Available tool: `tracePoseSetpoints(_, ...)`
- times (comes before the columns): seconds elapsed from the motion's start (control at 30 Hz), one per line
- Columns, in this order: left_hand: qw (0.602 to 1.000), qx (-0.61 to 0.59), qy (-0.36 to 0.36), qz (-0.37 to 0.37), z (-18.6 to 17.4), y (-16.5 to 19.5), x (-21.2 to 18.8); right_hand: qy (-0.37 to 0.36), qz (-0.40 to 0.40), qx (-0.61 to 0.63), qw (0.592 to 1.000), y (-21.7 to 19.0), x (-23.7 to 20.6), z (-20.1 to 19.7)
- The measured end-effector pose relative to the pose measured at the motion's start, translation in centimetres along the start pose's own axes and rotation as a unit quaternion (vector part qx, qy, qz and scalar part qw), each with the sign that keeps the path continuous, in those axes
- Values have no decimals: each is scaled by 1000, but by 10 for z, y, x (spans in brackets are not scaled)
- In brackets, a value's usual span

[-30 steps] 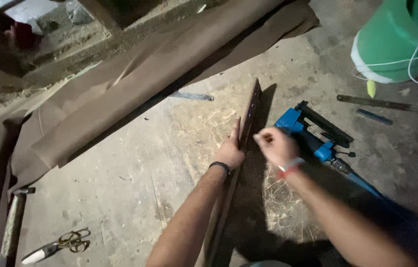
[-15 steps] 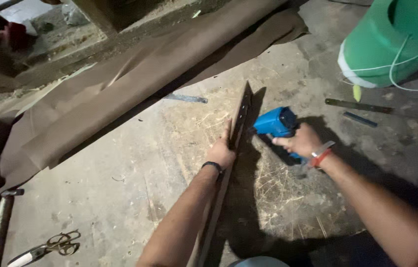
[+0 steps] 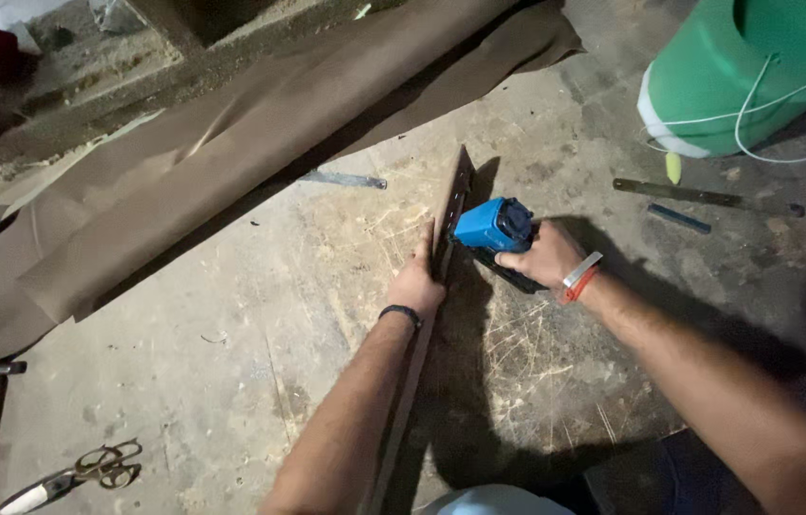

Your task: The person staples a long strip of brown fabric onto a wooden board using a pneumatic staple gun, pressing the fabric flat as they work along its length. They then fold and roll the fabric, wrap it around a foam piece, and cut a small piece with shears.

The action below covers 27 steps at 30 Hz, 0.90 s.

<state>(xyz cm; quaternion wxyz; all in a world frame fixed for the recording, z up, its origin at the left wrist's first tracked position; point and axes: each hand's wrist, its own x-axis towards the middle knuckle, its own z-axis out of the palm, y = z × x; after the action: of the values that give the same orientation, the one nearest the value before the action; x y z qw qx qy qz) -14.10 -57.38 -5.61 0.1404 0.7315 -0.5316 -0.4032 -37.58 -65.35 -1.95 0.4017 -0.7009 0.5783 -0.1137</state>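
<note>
wood strip (image 3: 457, 205) on edge, left hand (image 3: 417, 281) steadying it; right hand (image 3: 544, 256) grip wrapped round blue stapler (image 3: 493, 226).

Single head-worn view, aimed steeply downward from above at close range onto a scratched floor (image 3: 231, 362), with both forearms seen entering from the lower edge.

Bare floor (image 3: 231, 324) left (prob. clear)
</note>
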Motion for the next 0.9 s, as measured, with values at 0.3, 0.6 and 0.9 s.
tracePoseSetpoints(0.3, 1000, 20, 18, -2, -3, 1, -11, -48, 29, -78, 995, -17, -33, 14)
tracePoseSetpoints(0.6, 998, 52, 42, -8, 5, 17, -24, 45, -10, -188, 981, -4, -72, 9)
tracePoseSetpoints(0.9, 971, -126, 61, 195, 28, -24, -81, 60, 230, 527, 816, -15, -110, 152)
